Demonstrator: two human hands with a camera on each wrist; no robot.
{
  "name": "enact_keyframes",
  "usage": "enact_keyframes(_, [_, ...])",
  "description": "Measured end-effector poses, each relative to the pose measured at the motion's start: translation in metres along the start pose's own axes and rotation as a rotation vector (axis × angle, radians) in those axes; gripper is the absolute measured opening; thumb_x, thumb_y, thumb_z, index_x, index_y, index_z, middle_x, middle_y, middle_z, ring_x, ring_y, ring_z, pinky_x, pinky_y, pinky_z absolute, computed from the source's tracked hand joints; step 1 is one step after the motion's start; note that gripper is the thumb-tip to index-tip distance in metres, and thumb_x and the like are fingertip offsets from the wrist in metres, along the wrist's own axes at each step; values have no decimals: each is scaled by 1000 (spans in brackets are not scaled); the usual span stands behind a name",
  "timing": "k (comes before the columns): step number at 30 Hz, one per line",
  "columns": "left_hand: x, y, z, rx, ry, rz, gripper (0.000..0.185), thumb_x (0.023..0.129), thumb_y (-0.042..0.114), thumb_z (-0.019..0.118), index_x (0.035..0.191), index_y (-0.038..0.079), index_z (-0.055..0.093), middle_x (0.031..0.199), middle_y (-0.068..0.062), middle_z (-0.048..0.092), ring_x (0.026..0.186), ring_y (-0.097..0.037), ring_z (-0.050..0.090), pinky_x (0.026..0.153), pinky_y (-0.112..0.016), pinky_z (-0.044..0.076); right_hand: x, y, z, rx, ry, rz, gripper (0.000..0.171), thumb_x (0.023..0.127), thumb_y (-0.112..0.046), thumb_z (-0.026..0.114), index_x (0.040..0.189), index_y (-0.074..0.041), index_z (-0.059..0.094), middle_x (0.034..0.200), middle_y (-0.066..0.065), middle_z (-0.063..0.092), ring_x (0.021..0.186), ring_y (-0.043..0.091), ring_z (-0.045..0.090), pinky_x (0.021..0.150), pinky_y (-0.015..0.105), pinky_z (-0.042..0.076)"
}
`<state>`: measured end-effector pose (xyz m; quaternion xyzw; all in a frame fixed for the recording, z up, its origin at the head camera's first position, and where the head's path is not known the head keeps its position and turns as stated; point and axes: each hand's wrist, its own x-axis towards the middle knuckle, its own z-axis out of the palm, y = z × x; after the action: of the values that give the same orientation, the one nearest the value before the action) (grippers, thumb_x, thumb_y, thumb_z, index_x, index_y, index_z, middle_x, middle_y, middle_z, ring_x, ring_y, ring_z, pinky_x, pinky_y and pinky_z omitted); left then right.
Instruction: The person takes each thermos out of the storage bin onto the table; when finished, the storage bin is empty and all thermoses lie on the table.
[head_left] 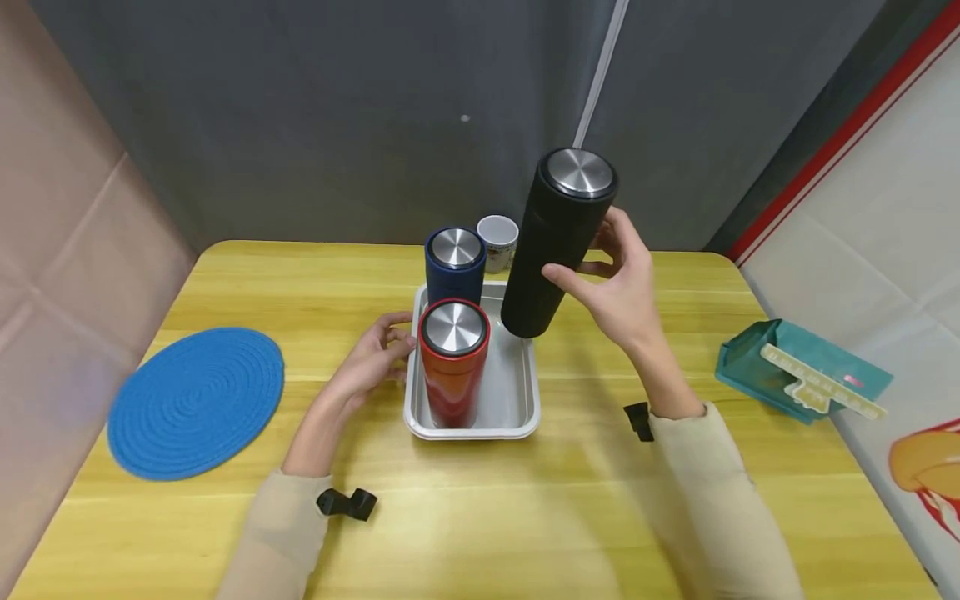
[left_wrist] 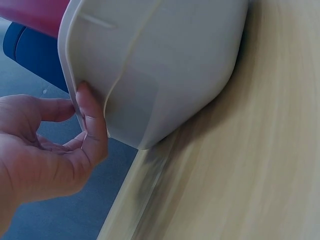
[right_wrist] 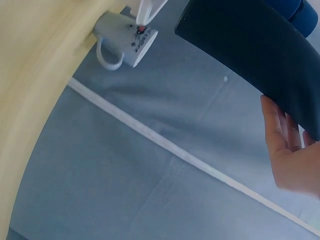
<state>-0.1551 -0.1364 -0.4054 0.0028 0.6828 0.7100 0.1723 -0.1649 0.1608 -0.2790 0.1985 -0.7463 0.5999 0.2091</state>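
My right hand [head_left: 622, 287] grips a tall black thermos flask [head_left: 558, 237] with a steel lid, tilted and raised over the right side of a pale grey tray [head_left: 512, 432]. In the right wrist view the fingers wrap round the flask's dark body [right_wrist: 250, 47]. The left hand [head_left: 375, 358] pinches the tray's left rim; the left wrist view has the thumb inside and fingers under the tray wall [left_wrist: 145, 55]. A red thermos [head_left: 453, 375] stands upright in the tray's front left. Behind it is a navy blue thermos [head_left: 454, 279], its base hidden.
A white mug [head_left: 498, 242] with print sits behind the tray, near the grey back wall. To the left lies a round blue woven placemat [head_left: 198, 404]. On the right, a teal box [head_left: 806, 371] with a cream label leans near the white side wall.
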Motion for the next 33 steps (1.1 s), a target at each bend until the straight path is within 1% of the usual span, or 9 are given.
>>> enact_keyframes(5, [0,1,-1,-2,0,0,50,99,7,49,144,2,29,107,-13,51,79,-18,57,56,-28,51,2,5,-9,-8,32,-11,60,71,0,82,126,-10,58,108,7,60,88,24,57,70,24,55])
enact_keyframes(7, [1,2,-2,-1,-3,3,50,99,6,49,144,1,29,105,-12,51,79,-18,56,54,-27,50,3,7,-11,-43,40,0,61,72,-2,82,127,-11,57,109,6,59,90,23,57,71,24,54])
enact_keyframes(11, [1,3,-3,-2,-6,10,50,98,5,49,143,1,29,104,-13,51,78,-18,56,51,-26,49,5,11,-14,-151,44,27,64,73,-9,83,130,-13,55,112,2,59,95,20,57,75,25,53])
enact_keyframes(14, [1,3,-4,0,-5,13,50,98,5,50,144,0,30,105,-13,51,79,-18,56,50,-26,49,6,16,-15,-189,57,39,64,74,-10,83,131,-12,55,112,2,59,96,18,57,76,25,53])
enact_keyframes(18, [0,3,-5,1,-6,13,50,98,5,50,144,0,30,107,-13,52,79,-18,56,50,-26,49,3,19,-14,-185,96,79,62,74,-6,81,130,-8,54,111,3,59,96,18,57,75,23,53])
enact_keyframes(23, [-2,2,-7,3,-12,8,50,98,6,50,144,1,30,106,-12,52,77,-18,56,51,-26,48,-8,20,-10,-208,124,122,60,75,-5,79,129,-2,53,112,9,58,95,16,56,77,29,55])
enact_keyframes(26, [-3,2,-8,5,-14,12,51,98,6,51,144,1,30,106,-11,52,77,-17,56,51,-26,48,-11,26,-9,-197,118,135,60,76,-2,78,129,2,51,112,12,58,95,15,56,78,32,56])
enact_keyframes(33, [-4,2,-6,-12,-18,21,50,98,5,51,144,0,30,105,-11,53,76,-17,56,50,-25,48,-17,39,-8,-181,87,173,63,74,1,79,130,4,50,114,13,58,96,18,58,77,30,56])
